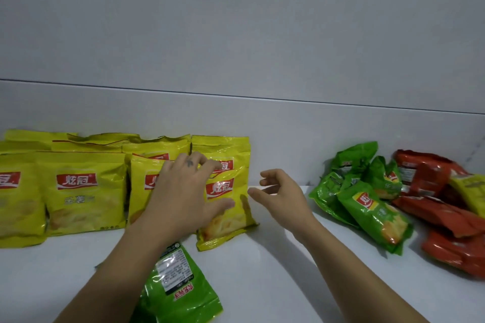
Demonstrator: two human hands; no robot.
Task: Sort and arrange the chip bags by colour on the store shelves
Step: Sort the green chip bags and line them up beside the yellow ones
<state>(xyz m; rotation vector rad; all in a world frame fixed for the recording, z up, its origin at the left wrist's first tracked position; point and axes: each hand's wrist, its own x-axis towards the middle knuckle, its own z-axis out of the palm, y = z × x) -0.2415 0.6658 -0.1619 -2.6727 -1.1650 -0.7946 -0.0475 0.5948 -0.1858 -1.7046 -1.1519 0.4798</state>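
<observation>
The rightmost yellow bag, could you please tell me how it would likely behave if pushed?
The yellow bag stands tilted on its narrow bottom edge, so a push would probably tip it. Its glossy film looks slippery on the smooth shelf. Puffed and crinkled, it is likely light and crushable.

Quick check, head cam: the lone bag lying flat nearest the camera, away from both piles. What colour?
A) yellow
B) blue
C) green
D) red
C: the lone bag is green and lies with its printed label side up. It matches the green pile at right but lies apart from it.
</observation>
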